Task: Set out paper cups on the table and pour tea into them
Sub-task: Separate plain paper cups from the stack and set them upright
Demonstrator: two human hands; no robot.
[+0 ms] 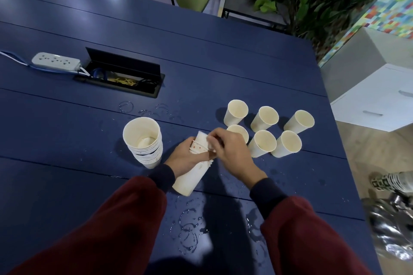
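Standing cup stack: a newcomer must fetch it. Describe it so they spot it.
On the blue table, look in front of the black cable box. The cup stack stands upright beside the left hand; unlike the six single cups, it shows many nested rims.

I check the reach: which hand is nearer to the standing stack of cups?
Left. The left hand grips the held stack just right of the standing stack; the right hand, farther right, pinches its top cup.
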